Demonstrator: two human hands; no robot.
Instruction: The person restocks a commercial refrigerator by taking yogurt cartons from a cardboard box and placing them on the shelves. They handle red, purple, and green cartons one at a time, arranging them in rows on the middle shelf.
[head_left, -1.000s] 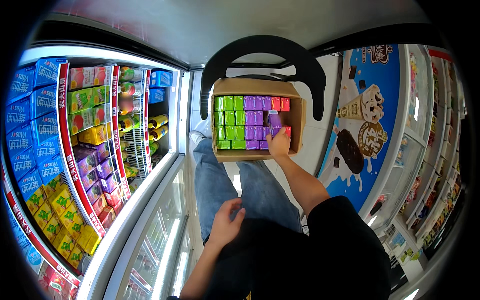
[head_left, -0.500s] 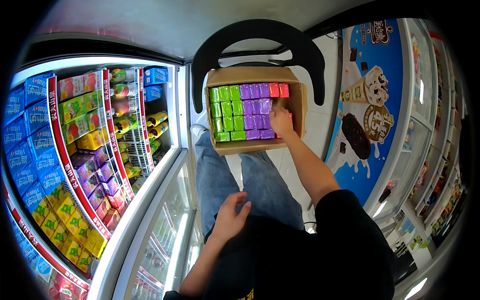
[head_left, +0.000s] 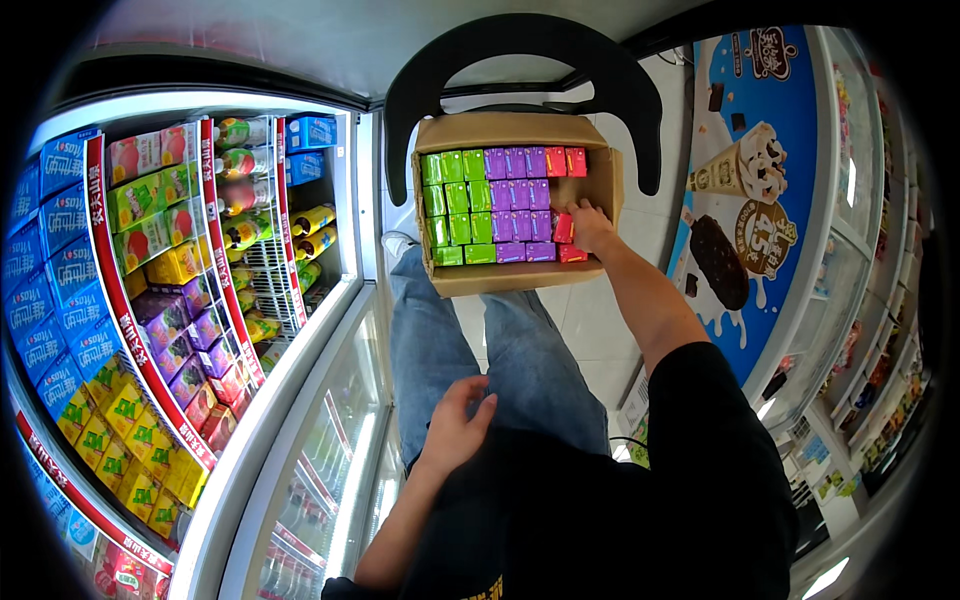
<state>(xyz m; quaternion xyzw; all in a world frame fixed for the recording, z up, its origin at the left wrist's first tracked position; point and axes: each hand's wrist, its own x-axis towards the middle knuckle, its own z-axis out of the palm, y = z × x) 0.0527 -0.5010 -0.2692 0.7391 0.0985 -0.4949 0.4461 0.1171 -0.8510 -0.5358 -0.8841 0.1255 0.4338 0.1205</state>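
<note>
An open cardboard box holds rows of small drink cartons: green cartons on the left, purple cartons in the middle and red cartons on the right. Inside the right part of the box, my right hand has its bent fingers against a red carton, seemingly gripping it; some fingertips are hidden. Another red carton lies just nearer. My left hand hovers over my thighs with nothing in it, fingers loosely bent and thumb apart.
The box rests in front of a black curved chair back. To the left, an open fridge with red-edged shelves holds cartons and bottles; its glass door stands close beside my left arm. A blue-sided freezer stands to the right.
My right hand has shifted rightward within the box, from over the purple-red border to the right side of a red carton. My left hand stays nearly still.
</note>
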